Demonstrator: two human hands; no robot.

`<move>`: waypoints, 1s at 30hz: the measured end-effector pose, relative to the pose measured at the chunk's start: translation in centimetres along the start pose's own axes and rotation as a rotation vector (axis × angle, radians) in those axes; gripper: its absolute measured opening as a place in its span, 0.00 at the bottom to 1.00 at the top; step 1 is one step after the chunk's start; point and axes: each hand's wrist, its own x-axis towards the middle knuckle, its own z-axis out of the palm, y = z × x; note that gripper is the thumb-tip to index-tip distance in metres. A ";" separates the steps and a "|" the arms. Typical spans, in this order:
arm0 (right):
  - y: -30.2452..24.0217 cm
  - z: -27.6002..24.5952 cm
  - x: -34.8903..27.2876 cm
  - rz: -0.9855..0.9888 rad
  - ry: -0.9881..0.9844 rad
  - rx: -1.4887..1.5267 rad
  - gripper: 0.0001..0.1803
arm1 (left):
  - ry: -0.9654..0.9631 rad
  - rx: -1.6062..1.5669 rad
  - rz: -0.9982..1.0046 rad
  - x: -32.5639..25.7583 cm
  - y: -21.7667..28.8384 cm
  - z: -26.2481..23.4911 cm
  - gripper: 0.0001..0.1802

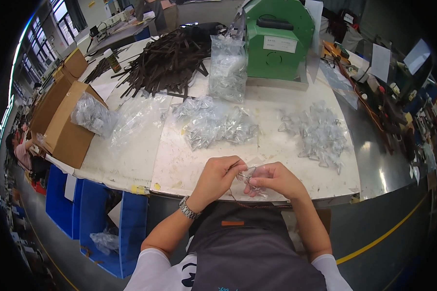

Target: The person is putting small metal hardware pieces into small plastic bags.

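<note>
My left hand point(218, 178), with a metal watch point(187, 208) on its wrist, pinches one side of a small clear plastic bag at the table's front edge. My right hand point(280, 181) grips the other side, thumb and fingers closed. Between them shows a metal wire piece in the clear bag point(248, 175); its full shape is partly hidden by fingers. Just beyond lies a heap of clear bags with metal pieces point(206, 127). Farther right spreads another pile of triangular metal rings in clear plastic point(320, 138).
Behind the heaps stand a full clear bag point(227, 68) and a green machine point(279, 51). Dark strips point(167, 60) are piled at the back left. A cardboard box point(73, 131) holding a clear bag sits at the left edge, above blue bins point(131, 233).
</note>
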 end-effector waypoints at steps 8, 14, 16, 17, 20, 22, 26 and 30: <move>1.7 -1.0 -0.1 -0.068 -0.008 -0.027 0.09 | 0.129 0.257 0.200 -0.1 -1.7 1.4 0.07; 1.8 1.0 1.4 -0.433 0.369 0.335 0.14 | -0.083 -0.640 -0.383 -0.3 0.5 4.1 0.11; 1.7 1.9 1.4 -0.386 0.300 0.370 0.20 | -0.073 -0.720 -0.361 -0.7 -1.0 5.6 0.11; 1.8 2.3 1.5 -0.355 0.289 0.391 0.24 | -0.025 -0.796 -0.388 -0.6 -1.1 5.9 0.11; 1.8 2.0 1.4 -0.300 0.240 0.418 0.33 | 0.030 -0.883 -0.411 -0.7 -1.0 5.8 0.11; 1.7 2.2 1.3 -0.304 0.321 0.566 0.34 | -0.092 -0.863 -0.437 -0.9 -0.9 5.3 0.11; 1.9 2.8 1.1 -0.362 0.396 0.633 0.32 | -0.138 -0.809 -0.447 -1.0 -1.2 4.9 0.11; 4.4 2.0 -0.3 -0.235 0.397 0.351 0.27 | -0.159 -0.829 -0.427 -0.8 -0.8 4.0 0.11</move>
